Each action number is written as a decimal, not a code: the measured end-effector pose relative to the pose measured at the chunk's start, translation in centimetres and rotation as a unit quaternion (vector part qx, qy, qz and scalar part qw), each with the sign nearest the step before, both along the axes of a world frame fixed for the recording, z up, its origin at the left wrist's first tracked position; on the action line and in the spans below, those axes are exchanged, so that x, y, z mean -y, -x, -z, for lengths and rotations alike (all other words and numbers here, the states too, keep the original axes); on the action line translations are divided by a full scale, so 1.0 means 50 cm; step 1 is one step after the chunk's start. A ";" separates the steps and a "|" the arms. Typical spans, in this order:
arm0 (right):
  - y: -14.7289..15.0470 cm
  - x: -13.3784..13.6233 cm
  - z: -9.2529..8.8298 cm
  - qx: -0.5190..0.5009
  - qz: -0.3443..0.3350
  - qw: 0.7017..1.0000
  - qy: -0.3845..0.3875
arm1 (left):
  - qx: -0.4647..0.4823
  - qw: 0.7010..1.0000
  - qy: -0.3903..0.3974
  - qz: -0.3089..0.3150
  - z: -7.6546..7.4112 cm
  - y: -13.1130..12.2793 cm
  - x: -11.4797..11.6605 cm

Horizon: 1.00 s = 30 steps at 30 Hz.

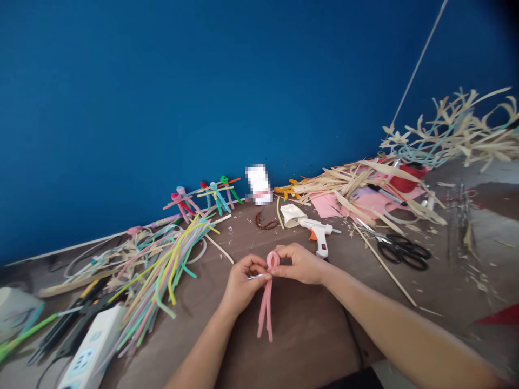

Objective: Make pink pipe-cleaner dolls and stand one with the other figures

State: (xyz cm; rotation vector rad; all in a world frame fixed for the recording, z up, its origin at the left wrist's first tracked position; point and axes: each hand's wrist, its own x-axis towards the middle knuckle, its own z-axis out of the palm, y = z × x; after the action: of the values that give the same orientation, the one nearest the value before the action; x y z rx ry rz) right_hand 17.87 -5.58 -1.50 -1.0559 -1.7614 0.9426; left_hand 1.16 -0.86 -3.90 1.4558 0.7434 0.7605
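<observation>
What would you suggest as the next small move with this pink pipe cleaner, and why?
I'd probably give the pink pipe cleaner one twist at the base of its loop. The left hand and right hand are pinching it there, while its two tails hang loose, so the loop doesn't appear secured yet.

A deep blue painted wall (162, 97) rises behind the far edge of the brown counter (308, 346) and fills most of the view. A thin pale cord (420, 59) runs diagonally down the wall at upper right, under soft, even light.
</observation>
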 end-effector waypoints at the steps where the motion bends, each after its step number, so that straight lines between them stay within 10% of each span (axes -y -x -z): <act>1: 0.000 0.001 0.000 0.004 -0.005 1.000 0.005 | 0.011 1.000 0.015 0.017 0.003 0.001 -0.002; 15: 0.009 0.011 -0.004 0.005 -0.038 0.999 0.037 | 0.095 0.973 0.156 0.139 0.020 0.001 -0.008; 24: 0.029 -0.014 0.035 0.034 0.187 0.981 -0.027 | 0.084 0.981 0.166 0.054 0.011 -0.016 -0.005; 30: 0.024 -0.017 0.034 -0.036 0.201 0.979 -0.018 | 0.073 0.987 0.142 0.031 0.006 -0.020 0.002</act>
State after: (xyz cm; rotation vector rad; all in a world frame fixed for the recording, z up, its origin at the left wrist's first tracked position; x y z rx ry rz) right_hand 16.65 -4.73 -3.18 -1.2771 -1.4268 0.6839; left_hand 2.15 -0.94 -4.21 1.1488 0.6618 0.6748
